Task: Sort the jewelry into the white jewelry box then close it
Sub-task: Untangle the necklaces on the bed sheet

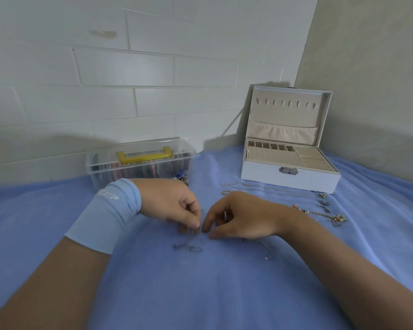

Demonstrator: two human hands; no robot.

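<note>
The white jewelry box (289, 173) stands open at the back right, its lid upright and its beige tray showing several compartments. In front of it lie thin gold chains (243, 185) and necklaces with pendants (336, 219). My left hand (174, 206) and my right hand (236, 216) meet at the middle of the blue cloth, fingertips curled down and pinching a thin silver chain (198, 231) between them. The chain's pendant end (188, 247) lies just below my fingers. A second silver chain (265, 251) lies under my right wrist.
A clear plastic case (141, 160) with a yellow handle stands at the back centre-left against the white tiled wall. A small heap of jewelry (183, 178) sits by its right front corner. The blue cloth (200, 294) covers the whole surface.
</note>
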